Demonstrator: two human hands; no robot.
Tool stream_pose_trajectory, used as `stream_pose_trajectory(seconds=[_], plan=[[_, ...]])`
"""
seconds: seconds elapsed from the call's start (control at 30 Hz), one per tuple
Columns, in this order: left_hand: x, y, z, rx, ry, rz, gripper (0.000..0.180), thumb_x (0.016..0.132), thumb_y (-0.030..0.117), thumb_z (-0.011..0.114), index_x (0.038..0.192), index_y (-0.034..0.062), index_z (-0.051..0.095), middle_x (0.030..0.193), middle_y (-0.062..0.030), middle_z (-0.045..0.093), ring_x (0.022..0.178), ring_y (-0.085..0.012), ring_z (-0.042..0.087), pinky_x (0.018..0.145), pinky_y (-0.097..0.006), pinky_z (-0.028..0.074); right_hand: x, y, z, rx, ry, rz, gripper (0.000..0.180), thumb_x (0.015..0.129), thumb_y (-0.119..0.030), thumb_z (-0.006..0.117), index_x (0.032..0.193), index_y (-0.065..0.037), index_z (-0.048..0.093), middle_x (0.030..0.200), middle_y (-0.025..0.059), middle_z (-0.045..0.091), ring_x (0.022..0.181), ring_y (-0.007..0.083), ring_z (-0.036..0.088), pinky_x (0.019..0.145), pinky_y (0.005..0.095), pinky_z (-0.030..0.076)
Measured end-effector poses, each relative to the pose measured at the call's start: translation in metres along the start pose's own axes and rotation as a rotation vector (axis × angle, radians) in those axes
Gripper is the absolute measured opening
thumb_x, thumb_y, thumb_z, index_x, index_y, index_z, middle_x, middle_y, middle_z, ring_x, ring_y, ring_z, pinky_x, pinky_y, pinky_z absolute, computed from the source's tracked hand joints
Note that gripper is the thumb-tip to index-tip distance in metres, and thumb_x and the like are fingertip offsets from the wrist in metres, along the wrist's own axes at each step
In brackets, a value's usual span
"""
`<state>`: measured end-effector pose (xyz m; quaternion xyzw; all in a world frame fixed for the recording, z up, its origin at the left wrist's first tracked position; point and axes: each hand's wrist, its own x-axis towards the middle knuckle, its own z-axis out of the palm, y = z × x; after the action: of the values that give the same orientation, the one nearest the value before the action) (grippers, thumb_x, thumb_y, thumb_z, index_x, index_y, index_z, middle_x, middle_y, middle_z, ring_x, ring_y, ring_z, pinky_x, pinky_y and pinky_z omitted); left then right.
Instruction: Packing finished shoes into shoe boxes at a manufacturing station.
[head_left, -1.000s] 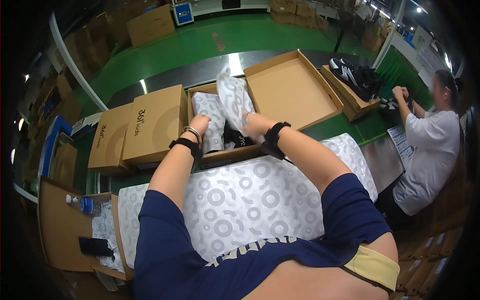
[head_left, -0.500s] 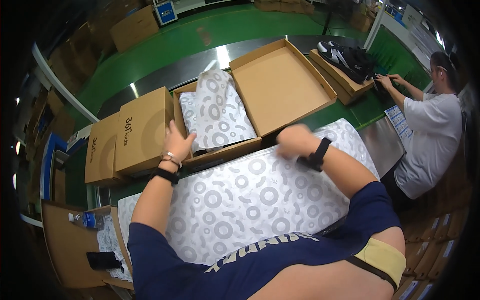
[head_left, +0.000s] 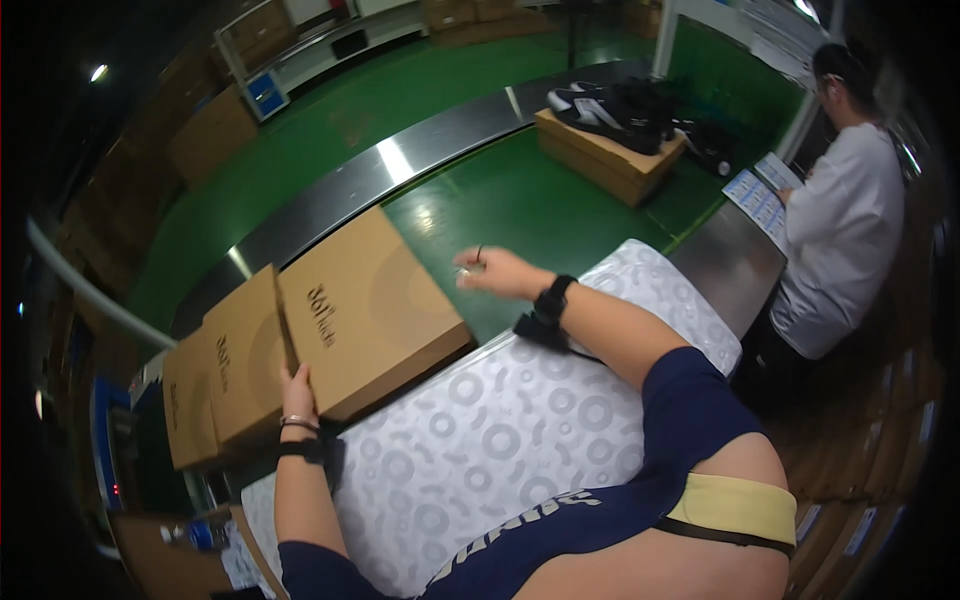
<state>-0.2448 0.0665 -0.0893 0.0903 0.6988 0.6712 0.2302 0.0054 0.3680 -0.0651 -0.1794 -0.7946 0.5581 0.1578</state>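
Observation:
A closed brown cardboard shoe box (head_left: 375,310) lies in front of me at a slant, its lid down. At its near left corner, my left hand (head_left: 298,394) touches the edge, fingertips partly hidden in the gap beside the neighbouring shoe box (head_left: 243,350). To the right of the closed box, my right hand (head_left: 503,273) is raised over the green surface, fingers loosely bent and apart, with nothing visible in them. Under my forearms is a stack of white wrapping paper (head_left: 520,420) with grey rings.
Another closed shoe box (head_left: 188,405) stands farther left. Black-and-white shoes (head_left: 610,110) rest on a brown box (head_left: 605,160) at the far right. Beyond them, a co-worker in a white shirt (head_left: 845,230) stands beside a printed sheet (head_left: 757,208). A metal rail (head_left: 395,155) borders the green surface (head_left: 480,205).
The open shoe box with wrapped contents is now closed. My left hand has moved down to its near corner; my right hand has moved left and farther away from me. The view has shifted.

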Motion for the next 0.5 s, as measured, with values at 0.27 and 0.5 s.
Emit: stream_pose_trajectory(seconds=[0.27,0.5], plan=[[-0.035,0.040,0.030,1.480,0.017,0.450,0.044,0.082,0.016,0.050,0.119,-0.0073,0.044,0.127,-0.0283,0.038,0.119,-0.0382,0.036,0.099,-0.040,0.030,0.021,0.089,-0.195,0.011,1.636,0.678,0.086,0.067,-0.027,0.069,0.131,0.005,0.020,0.122,0.0312,0.036,0.115,0.0418,0.038,0.099,0.0409,0.032],[-0.102,0.022,0.021,1.691,-0.122,0.601,0.084,0.059,0.017,0.075,0.127,-0.0041,0.030,0.134,-0.0265,0.027,0.126,-0.0390,0.024,0.101,-0.039,0.030,0.003,0.161,-0.278,0.584,1.555,0.453,0.109,0.066,-0.024,0.074,0.135,0.001,-0.006,0.122,0.0257,0.041,0.089,0.0290,0.057,0.066,0.0327,0.050]])
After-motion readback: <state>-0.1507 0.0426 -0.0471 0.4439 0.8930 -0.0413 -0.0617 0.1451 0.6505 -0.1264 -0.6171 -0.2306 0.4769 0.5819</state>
